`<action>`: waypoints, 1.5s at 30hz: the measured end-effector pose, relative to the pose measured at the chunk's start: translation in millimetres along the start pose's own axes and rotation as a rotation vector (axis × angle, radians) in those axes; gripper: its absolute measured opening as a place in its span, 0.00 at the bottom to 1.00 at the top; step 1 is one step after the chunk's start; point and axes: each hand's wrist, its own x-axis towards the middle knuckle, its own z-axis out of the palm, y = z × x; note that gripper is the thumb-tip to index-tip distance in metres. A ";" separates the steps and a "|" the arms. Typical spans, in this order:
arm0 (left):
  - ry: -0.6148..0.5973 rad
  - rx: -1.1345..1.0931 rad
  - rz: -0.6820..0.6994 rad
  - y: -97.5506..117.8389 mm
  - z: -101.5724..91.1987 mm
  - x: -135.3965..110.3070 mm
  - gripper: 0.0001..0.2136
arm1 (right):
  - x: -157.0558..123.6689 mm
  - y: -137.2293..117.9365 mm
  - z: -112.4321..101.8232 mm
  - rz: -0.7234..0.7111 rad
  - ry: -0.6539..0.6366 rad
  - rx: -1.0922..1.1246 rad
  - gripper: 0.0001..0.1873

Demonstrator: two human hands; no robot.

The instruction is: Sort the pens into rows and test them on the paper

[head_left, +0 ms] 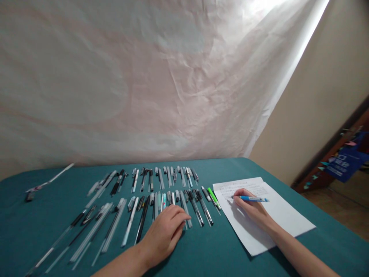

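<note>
My right hand (252,207) rests on a white sheet of paper (284,219) and grips a blue pen (253,199), tip pointing left at handwritten lines near the sheet's top. My left hand (165,232) lies palm down on the teal tablecloth (207,250), its fingers stretched over the near row of pens (138,217). A second row of pens (161,177) lies farther back. A green highlighter (213,197) lies at the right end of the near row, just left of the paper.
A long white pen and a small dark cap (30,195) lie apart at the far left. A crumpled white sheet (144,77) hangs behind the table. A beige wall and a doorway with blue paper decorations (344,161) are on the right.
</note>
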 end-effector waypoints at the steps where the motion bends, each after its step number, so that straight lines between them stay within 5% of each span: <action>1: 0.006 -0.002 -0.001 -0.9 1.5 -0.2 0.13 | -0.2 1.2 0.1 -0.008 0.000 -0.004 0.08; 19: 0.019 0.042 0.018 -9.6 11.4 0.6 0.13 | 1.2 18.7 5.1 0.022 0.138 -0.043 0.09; 45: -0.019 0.077 0.014 -7.4 11.5 3.2 0.11 | -0.1 17.9 4.8 -0.030 0.105 -0.031 0.09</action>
